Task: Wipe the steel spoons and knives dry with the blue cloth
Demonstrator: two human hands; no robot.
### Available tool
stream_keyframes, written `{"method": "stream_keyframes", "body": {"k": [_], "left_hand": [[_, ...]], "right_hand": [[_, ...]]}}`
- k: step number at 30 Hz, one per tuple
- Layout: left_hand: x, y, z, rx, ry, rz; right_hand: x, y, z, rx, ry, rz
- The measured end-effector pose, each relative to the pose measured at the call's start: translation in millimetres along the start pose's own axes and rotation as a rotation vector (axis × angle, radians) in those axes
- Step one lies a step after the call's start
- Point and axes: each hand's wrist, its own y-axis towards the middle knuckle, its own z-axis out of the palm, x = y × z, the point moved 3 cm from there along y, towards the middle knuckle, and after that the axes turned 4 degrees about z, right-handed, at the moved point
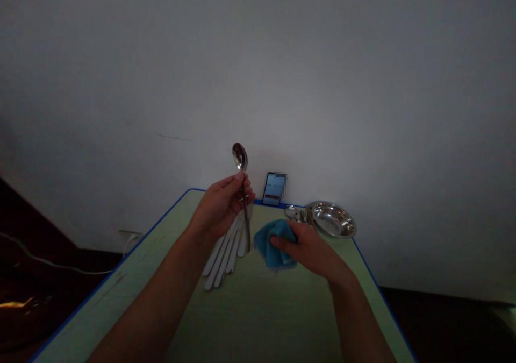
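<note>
A shiny metal spoon [240, 157] stands upright, bowl at the top, pinched near its neck by my left hand [221, 201]. Its handle hangs down below my fingers. My right hand [308, 244] is closed around a bunched blue cloth [275, 244], just right of the handle's lower end and apart from it. Under and beyond my left hand, several pieces of flatware [223, 258] lie fanned out on the table, handles toward me. Their far ends are hidden behind my left hand.
The pale green table [250, 320] has a blue edge and meets the wall. A phone [273, 189] leans there with its screen lit. At the back right sit a shiny metal bowl [334, 219] and more spoons and forks [296, 213], partly behind my right hand.
</note>
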Motion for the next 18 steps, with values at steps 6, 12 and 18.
{"method": "stream_keyframes", "body": {"k": [6,12,18], "left_hand": [[4.2,-3.9,5.6,0.105,-0.007,-0.109],[11.6,-7.3,11.6,0.208,0.018,-0.215],[19.0,-14.4,20.4,0.293,0.073,-0.332]], "right_hand": [[-4.8,2.9,-12.4,-0.145,0.119,-0.003],[2.6,2.0,-22.3,-0.327,0.259,0.015],[11.1,-0.4,-27.2,-0.524,0.292,-0.003]]}}
